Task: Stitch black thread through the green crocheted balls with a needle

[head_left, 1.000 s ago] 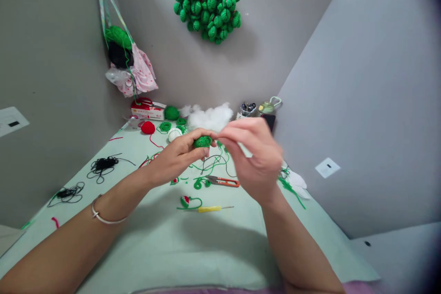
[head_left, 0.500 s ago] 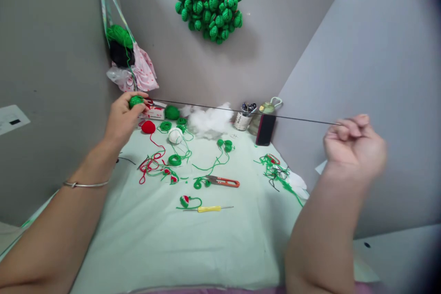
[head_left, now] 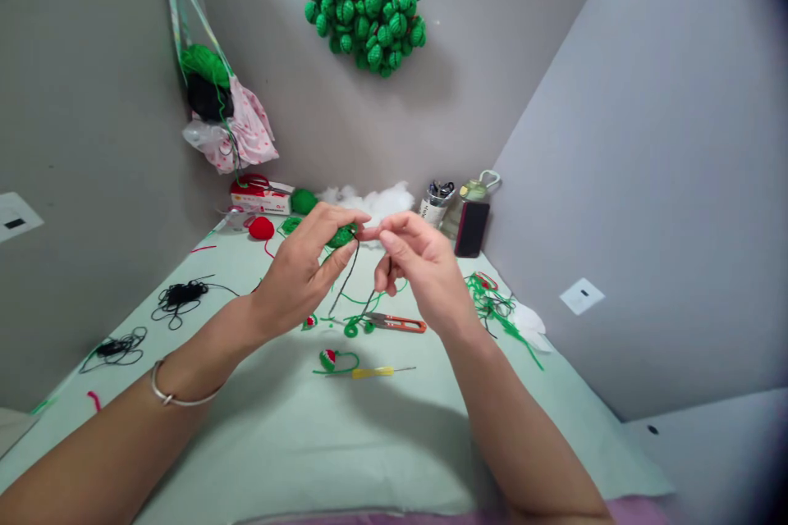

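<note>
My left hand (head_left: 308, 262) grips a small green crocheted ball (head_left: 342, 236) between thumb and fingers. Close against its right side is my right hand (head_left: 419, 258), thumb and forefinger pinched together at the left hand's fingertips. Whatever sits in that pinch, perhaps a needle, is too small to make out. A black yarn (head_left: 348, 279) hangs slack from the ball, and its other run rises to the curled lower fingers of my right hand. Below the hands lie orange-handled thread snips (head_left: 400, 323), a yellow-handled crochet hook (head_left: 373, 372) and a red-and-green crocheted piece (head_left: 327, 359).
Black yarn tangles (head_left: 181, 294) lie at the left, green scraps (head_left: 492, 303) at the right. Behind are a red yarn ball (head_left: 262, 228), white stuffing (head_left: 382, 201), a pen cup (head_left: 436, 205) and a phone (head_left: 472, 230). A green crocheted bunch (head_left: 369, 8) hangs on the wall.
My right hand has come in from the far right to meet the left, which has moved right and slightly down with the ball. The black yarn, taut before, now hangs loose.
</note>
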Motion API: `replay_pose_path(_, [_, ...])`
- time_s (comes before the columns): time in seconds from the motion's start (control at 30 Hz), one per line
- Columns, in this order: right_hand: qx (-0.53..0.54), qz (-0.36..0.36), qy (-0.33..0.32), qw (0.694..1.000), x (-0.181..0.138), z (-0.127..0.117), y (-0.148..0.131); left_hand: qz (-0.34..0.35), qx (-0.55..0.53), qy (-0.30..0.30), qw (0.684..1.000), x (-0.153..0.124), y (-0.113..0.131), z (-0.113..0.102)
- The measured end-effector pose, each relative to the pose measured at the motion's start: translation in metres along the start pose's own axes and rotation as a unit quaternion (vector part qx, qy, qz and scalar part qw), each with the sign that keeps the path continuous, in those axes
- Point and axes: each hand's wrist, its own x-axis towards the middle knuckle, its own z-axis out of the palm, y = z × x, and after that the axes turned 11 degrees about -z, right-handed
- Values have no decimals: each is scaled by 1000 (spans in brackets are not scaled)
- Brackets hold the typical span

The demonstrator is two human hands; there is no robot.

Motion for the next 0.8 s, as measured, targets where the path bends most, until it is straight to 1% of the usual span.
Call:
replay_pose_path(0.1, [-9,35,-39,999,-3,1,0,12,19,12,1000,1,0,-2])
replay_pose_path(0.2, [25,57,-72,995,-3,-3,-4,-3,28,23,999,2,-3,-4])
replay_pose_path(0.3, [69,58,-81,993,-3,-6,-10,-18,30,25,999,4,-6,-7])
replay_pose_path(0.4, [60,39,-44,996,-4,-9,-15,-31,28,23,999,4,-7,-7])
replay_pose_path(0.5, [-6,-11,14,1000,-1,-14,-13,-31,29,23,999,3,-5,-6])
replay_pose_path(0.53, [-17,-17,26,999,1,-15,-11,-25,30,22,999,3,-4,-5])
replay_pose_path(0.6, [-6,-6,32,999,4,-16,-4,-10,35,21,999,1,-2,-4])
replay_pose_path(0.7, [50,30,5,998,5,-10,9,13,49,26,998,1,1,-3])
replay_pose_path(0.8, [71,72,-47,994,0,3,17,23,67,37,997,2,0,-3])
